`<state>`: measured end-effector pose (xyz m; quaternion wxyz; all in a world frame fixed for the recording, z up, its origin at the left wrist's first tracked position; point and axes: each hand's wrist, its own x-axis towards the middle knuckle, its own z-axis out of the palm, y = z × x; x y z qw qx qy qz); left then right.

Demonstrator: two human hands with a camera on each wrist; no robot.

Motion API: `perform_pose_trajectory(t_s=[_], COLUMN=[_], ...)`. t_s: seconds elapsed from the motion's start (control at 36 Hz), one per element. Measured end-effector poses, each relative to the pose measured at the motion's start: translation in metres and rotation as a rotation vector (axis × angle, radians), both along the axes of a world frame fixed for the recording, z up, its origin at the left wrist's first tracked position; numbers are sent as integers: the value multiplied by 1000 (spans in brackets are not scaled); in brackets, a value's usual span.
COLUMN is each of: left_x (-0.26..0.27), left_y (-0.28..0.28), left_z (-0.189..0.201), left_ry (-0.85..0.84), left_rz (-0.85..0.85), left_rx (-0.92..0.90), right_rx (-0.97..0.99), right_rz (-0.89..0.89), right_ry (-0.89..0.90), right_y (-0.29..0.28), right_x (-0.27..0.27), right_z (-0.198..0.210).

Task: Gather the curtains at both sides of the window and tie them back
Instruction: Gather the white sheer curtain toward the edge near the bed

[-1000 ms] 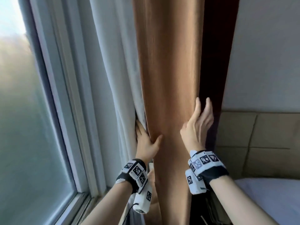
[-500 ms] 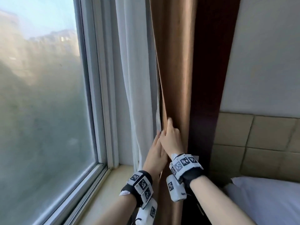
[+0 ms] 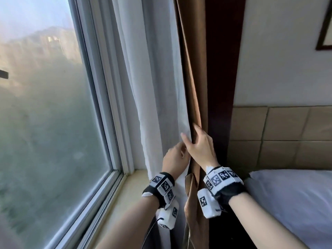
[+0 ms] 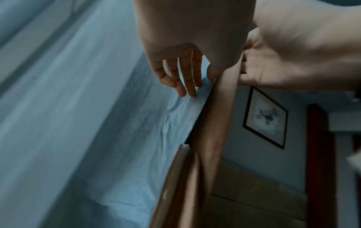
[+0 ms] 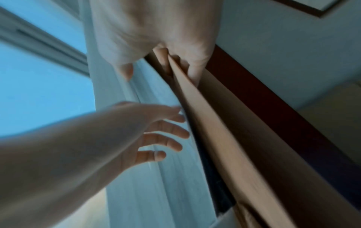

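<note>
Both my hands at the right side of the window, on the gathered curtains.

My right hand (image 3: 198,150) grips the front edge of the brown curtain (image 3: 190,69): the thumb lies on the window side of the fold and the fingers (image 5: 193,72) curl round behind it, pinching the cloth between them. My left hand (image 3: 175,159) sits just below and beside it, touching it, with fingers (image 4: 187,80) relaxed and spread, their tips resting against the white sheer curtain (image 3: 158,87); it holds nothing. The sheer hangs between the window frame (image 3: 100,87) and the brown curtain, reaching down past the sill (image 3: 131,186). The brown curtain is bunched narrow against the dark wood trim (image 3: 222,69) at the wall's edge, near the corner of the tiled headboard (image 3: 287,137) and a white pillow (image 3: 296,198).
</note>
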<state>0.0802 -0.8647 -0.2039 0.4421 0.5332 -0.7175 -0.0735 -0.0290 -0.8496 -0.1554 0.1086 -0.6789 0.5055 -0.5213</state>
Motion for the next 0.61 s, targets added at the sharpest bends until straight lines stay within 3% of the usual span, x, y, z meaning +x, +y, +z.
perform_pose_trajectory(t_s=[0.08, 0.14, 0.22, 0.33, 0.44, 0.61], left_x=[-1, 9, 35, 71, 97, 128], left_y=[2, -2, -12, -22, -29, -19], left_z=[-3, -5, 0, 19, 31, 40], left_ry=[72, 95, 100, 301, 400, 443], left_rz=[-82, -81, 155, 496, 606, 787], left_rx=[21, -52, -298, -384, -369, -533], right_rx=[104, 44, -57, -75, -99, -87], right_rz=[-64, -148, -200, -194, -146, -154], right_ry=[98, 169, 191, 263, 277, 313], right_y=[4, 1, -4, -6, -2, -5], right_x=[9, 11, 7, -6, -19, -31], right_z=[4, 0, -7, -21, -27, -27])
